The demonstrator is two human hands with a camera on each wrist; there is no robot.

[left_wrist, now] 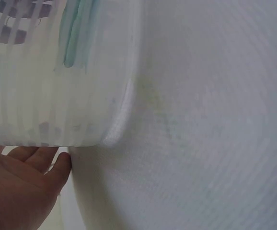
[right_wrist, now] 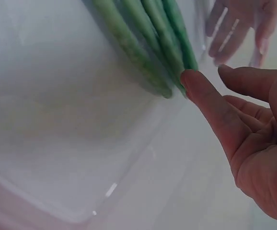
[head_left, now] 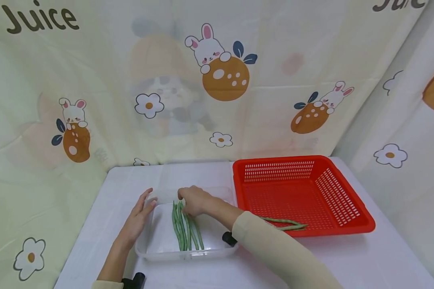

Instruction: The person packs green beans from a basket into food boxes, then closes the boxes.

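Note:
Several green beans [head_left: 185,228] lie side by side in a clear plastic container [head_left: 183,256], pointing from its far side to its near side. My right hand [head_left: 195,200] reaches over the container to the far ends of the beans. In the right wrist view, its extended index fingertip [right_wrist: 190,82] is right at the bean tips, with the thumb held apart from it. My left hand [head_left: 138,220] is at the container's left side, fingers extended along the wall. The left wrist view shows that hand [left_wrist: 21,187] beside the container's outer wall [left_wrist: 57,115].
A red plastic basket [head_left: 351,230] with slotted walls stands to the right of the container. Some green beans [head_left: 289,224] lie in its near part, partly hidden by my right sleeve [head_left: 275,249]. A printed curtain [head_left: 173,148] hangs behind the white table [head_left: 90,241].

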